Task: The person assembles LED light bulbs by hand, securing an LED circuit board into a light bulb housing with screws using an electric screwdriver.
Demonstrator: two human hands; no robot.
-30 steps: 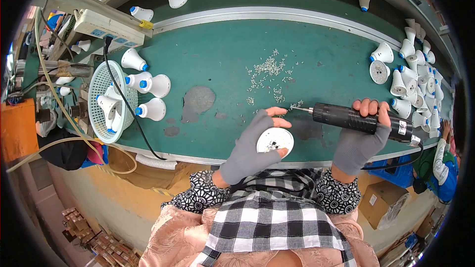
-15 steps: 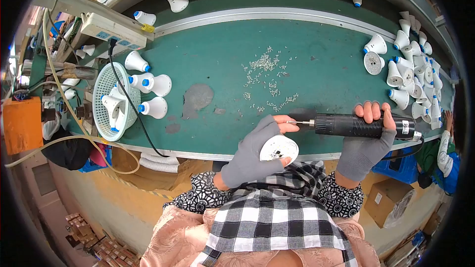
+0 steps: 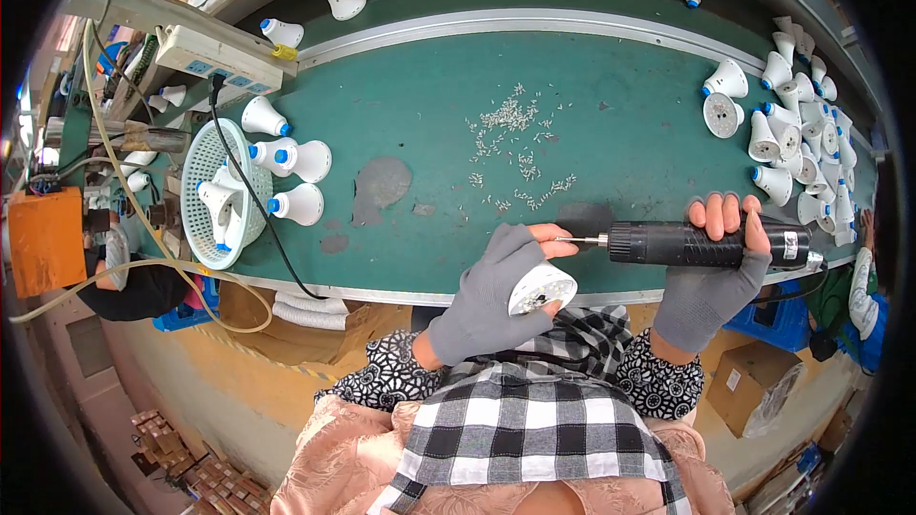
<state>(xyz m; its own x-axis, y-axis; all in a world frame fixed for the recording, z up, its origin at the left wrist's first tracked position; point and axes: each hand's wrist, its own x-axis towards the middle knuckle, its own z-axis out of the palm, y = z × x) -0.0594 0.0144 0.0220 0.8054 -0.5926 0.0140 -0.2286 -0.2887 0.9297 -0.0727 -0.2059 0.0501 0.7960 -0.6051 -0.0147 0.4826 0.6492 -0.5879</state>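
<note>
Over the green bench (image 3: 429,124)'s near edge, the left hand (image 3: 489,291) clamps a white cone (image 3: 544,281) in its fingers; the right hand (image 3: 716,277) has fingers wrapped around a black screwdriver (image 3: 658,243), its bit (image 3: 590,240) perhaps touching left fingertips (image 3: 553,235).

housing (image 3: 548,283): partly hidden by left hand (image 3: 489,292) | bits (image 3: 512,116): too small to identify

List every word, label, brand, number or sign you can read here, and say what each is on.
No text is readable.
White label on the black power screwdriver in the right hand: too small to read.
Pale label on the cardboard box: too small and blurred to read.
</note>
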